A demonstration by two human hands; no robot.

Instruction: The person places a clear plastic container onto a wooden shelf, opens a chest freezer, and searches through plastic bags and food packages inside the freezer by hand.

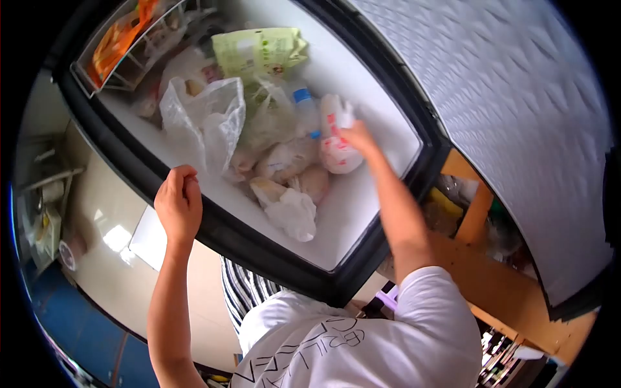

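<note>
My right hand [358,137] reaches into the open chest freezer [365,213] and closes on a white plastic bag with red print [339,155], near the right inner wall. The fingers are slightly blurred. My left hand [180,202] is curled into a fist over the freezer's black front rim [239,249], with nothing visible in it. Beside the printed bag lies a clear bottle with a blue cap [304,107]. Closer to the front are bagged food items [288,158] and a crumpled white bag [294,216].
A clear plastic bag [207,119] and a green printed package [259,52] lie farther back. A wire basket [126,68] with an orange bag [119,45] hangs at the left end. The raised lid [504,97] stands right, above a wooden shelf [482,265].
</note>
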